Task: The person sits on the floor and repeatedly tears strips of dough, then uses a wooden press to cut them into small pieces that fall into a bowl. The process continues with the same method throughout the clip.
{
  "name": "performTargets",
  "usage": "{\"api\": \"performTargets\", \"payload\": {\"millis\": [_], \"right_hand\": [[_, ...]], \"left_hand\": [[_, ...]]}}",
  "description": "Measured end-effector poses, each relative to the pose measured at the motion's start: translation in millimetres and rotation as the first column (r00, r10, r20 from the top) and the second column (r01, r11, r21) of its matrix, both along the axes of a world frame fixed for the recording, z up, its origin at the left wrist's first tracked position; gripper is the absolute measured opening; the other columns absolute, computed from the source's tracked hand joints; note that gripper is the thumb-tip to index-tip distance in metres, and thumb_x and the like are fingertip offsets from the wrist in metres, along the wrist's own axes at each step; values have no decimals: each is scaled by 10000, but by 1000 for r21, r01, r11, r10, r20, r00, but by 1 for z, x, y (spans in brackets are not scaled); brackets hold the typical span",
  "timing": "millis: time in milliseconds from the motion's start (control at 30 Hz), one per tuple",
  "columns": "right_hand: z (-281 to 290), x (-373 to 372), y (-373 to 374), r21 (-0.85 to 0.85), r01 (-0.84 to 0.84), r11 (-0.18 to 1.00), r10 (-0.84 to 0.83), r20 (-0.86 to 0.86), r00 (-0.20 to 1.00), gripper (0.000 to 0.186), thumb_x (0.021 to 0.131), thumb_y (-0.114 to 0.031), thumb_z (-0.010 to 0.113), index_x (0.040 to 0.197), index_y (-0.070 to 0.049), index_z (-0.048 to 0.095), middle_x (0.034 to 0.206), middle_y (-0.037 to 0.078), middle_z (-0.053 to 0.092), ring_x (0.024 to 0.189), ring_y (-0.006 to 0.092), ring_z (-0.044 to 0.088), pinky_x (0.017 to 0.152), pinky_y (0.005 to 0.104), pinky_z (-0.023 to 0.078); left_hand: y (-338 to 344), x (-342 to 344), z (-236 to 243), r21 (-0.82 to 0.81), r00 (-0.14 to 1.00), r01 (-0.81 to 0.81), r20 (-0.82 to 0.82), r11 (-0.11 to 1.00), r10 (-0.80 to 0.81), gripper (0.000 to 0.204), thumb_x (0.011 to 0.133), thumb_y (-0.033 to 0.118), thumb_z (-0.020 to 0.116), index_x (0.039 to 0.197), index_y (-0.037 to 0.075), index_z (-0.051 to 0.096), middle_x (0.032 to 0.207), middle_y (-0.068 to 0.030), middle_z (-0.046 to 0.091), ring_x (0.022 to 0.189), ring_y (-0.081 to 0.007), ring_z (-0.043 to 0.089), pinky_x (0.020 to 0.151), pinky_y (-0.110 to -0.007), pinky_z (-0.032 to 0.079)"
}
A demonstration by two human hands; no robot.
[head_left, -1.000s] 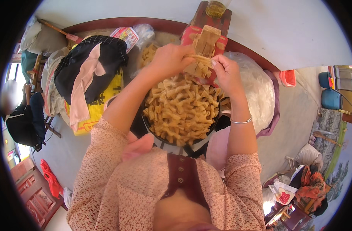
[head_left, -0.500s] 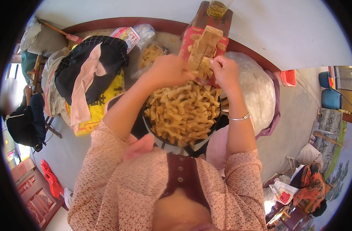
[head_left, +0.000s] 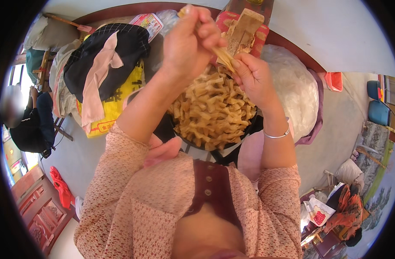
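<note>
Strip (head_left: 223, 57) hangs over the far edge of the pile (head_left: 212, 112); wooden block (head_left: 246, 28) just beyond, plastic bag (head_left: 296, 88) tight on the right. One block, one strip, pile overlaps too much to count. Right hand (head_left: 252, 78) pinches strip, left hand (head_left: 189, 45) curled round it (fingers blurred); long axis slants upper-left to lower-right

Looks like a home: carved wooden furniture (head_left: 43, 218) at lower left, blue tubs (head_left: 379, 113) and a landscape picture (head_left: 380, 196) at far right
</note>
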State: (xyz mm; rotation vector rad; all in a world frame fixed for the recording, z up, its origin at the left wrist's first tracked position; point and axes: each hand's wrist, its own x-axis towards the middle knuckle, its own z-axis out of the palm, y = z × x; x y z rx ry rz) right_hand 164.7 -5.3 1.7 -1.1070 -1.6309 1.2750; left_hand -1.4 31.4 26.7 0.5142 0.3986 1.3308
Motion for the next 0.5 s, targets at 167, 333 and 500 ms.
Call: {"api": "performTargets", "payload": {"millis": [167, 333, 500], "right_hand": [[19, 13, -2, -329, -203, 922, 98, -309, 946, 156, 947, -163, 540, 895, -26, 594, 592, -26, 490, 518, 39, 448, 468, 198, 357], [19, -4, -11, -147, -52, 988, -6, -372, 928, 183, 881, -142, 617, 1008, -23, 564, 637, 11, 542, 545, 97, 518, 519, 266, 431], [-13, -6, -10, 312, 141, 940, -174, 80, 982, 206, 895, -190, 606, 971, -5, 557, 642, 80, 537, 565, 131, 547, 532, 294, 444]], "left_hand": [[1, -14, 7, 184, 869, -299, -354, 936, 347, 356, 1019, 365, 360, 853, 73, 479, 611, 28, 324, 518, -91, 272, 471, -241, 242], [-21, 4, -28, 797, 523, 98, -550, 595, 651, 345, 987, 267, 428, 1170, 33, 605, 1079, -163, 619, 938, -276, 621, 806, -337, 492], [-39, 23, -25, 292, 647, 166, -753, 942, 119, 386, 904, 184, 436, 1209, 7, 594, 1380, -162, 450, 1236, -240, 459, 1035, -343, 337]]}}
